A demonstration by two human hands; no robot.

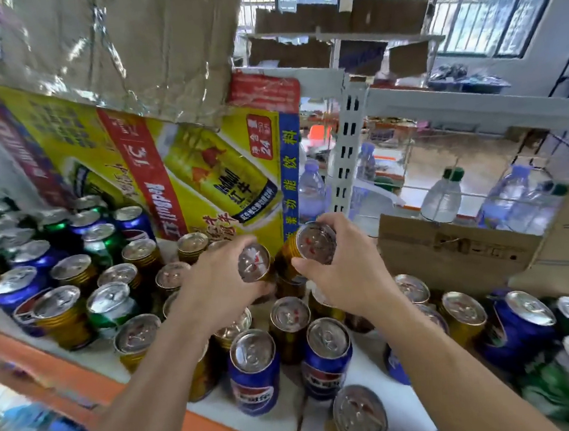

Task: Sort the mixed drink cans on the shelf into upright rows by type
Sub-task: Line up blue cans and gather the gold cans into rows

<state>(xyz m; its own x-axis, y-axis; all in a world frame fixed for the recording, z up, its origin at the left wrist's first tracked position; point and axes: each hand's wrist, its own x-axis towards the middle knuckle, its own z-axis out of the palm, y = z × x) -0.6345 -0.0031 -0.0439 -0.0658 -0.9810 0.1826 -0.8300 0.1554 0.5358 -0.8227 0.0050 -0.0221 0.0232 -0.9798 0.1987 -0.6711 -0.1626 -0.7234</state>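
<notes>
Water bottles (441, 198) stand behind a cardboard box (458, 251) near a yellow carton (204, 174).

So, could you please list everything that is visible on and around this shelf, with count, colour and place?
gold cans: many, gold, all over the shelf
blue cans: several, blue, left, front and right
green cans: several, green, left and far right
carton: one, yellow, behind the cans
box: one, brown, right rear
bottles: several, clear, behind the box
post: one, white, centre rear
shelf: one, orange front edge, under the cans
left hand: grips left can, gold, tilted
right hand: grips right can, gold, tilted
</notes>
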